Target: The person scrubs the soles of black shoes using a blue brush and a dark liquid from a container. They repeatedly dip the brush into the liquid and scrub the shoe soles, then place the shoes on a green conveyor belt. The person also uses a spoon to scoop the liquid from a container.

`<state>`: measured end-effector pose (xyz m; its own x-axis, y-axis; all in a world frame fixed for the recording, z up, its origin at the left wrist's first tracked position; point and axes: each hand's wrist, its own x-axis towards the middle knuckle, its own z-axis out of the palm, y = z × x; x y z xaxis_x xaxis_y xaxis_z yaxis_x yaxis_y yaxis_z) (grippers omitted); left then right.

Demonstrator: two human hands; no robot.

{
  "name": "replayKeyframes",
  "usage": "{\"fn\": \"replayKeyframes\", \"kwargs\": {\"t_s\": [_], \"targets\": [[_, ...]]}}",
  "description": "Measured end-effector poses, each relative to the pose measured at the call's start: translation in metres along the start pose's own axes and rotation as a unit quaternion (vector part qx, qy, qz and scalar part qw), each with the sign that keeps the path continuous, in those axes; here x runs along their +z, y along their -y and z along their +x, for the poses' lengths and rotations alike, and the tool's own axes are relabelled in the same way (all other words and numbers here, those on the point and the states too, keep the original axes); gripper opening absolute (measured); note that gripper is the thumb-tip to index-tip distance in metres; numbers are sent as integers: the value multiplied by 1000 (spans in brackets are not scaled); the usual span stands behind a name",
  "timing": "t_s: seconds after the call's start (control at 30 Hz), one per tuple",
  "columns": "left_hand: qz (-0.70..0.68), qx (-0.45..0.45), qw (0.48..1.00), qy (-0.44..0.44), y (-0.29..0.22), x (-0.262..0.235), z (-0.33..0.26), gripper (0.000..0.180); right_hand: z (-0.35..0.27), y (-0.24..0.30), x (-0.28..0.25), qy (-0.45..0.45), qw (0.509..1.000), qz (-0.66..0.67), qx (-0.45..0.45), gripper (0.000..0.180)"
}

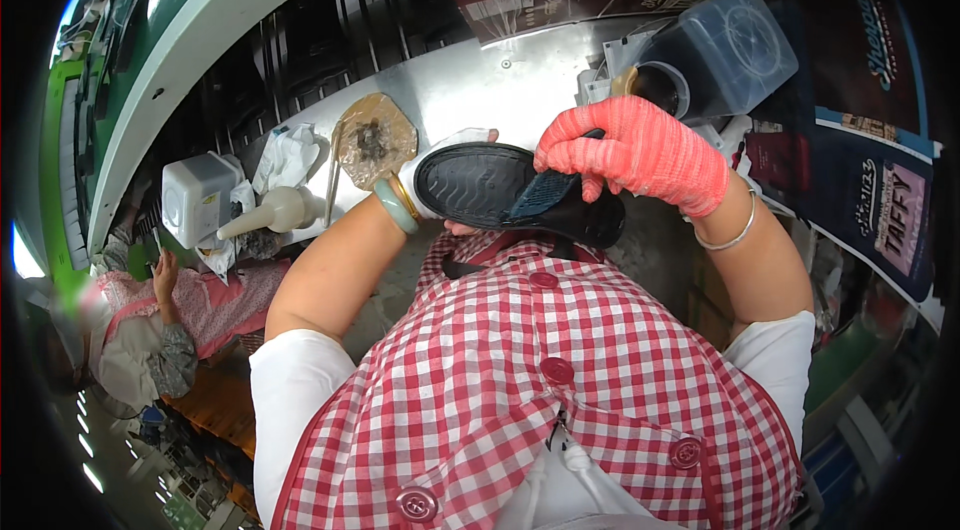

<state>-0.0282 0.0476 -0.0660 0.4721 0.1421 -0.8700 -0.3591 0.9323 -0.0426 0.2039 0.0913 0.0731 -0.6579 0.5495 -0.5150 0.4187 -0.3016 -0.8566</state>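
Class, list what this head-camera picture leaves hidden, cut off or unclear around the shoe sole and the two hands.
- Left hand: mostly hidden behind the black shoe sole; its grip cannot be judged.
- Shoe sole's heel end: covered by the right hand in a pink glove.
- Dark jar: its contents are not discernible.
- Residue on the round dish: too small to identify.
- Seated person: blurred near the left rim.

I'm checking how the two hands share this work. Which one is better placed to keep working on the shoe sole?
Probably the right hand: its pink-gloved fingers lie on the upturned sole of the black shoe near the heel. The left hand is mostly hidden behind the toe end, apparently holding the shoe.
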Motion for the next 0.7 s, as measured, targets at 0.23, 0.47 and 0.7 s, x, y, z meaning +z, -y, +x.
{"fn": "replayKeyframes", "kwargs": {"t_s": [0.23,0.47,0.7], "targets": [[77,-31,961,263,-8,-29,6,60,-13,-9,-7,-16,1000,10,13,23],[25,-86,887,454,-5,-30,8,66,-37,-31,-12,-70,997,25,34,23],[3,-35,931,365,2,-20,19,66,-19,-28,26,-95,948,52,-300,20]]}}
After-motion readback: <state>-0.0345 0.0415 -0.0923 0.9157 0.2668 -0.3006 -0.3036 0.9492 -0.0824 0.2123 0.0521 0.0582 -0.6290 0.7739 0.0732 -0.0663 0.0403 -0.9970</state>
